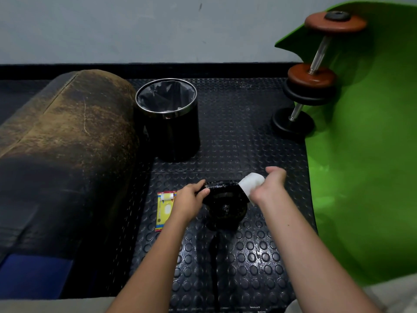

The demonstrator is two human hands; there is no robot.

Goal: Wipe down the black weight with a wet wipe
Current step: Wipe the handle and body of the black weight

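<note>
We held a black weight plate (pixel 225 199) tilted up off the studded black floor mat (pixel 248 245); a folded white wet wipe (pixel 250 184) pressed against its upper right edge.

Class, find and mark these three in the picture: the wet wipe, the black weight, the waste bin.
wet wipe (pixel 251 184), head view, middle of the white fold.
black weight (pixel 225 199), head view, its upper face.
waste bin (pixel 165 115), head view, front of the metal rim.
</note>
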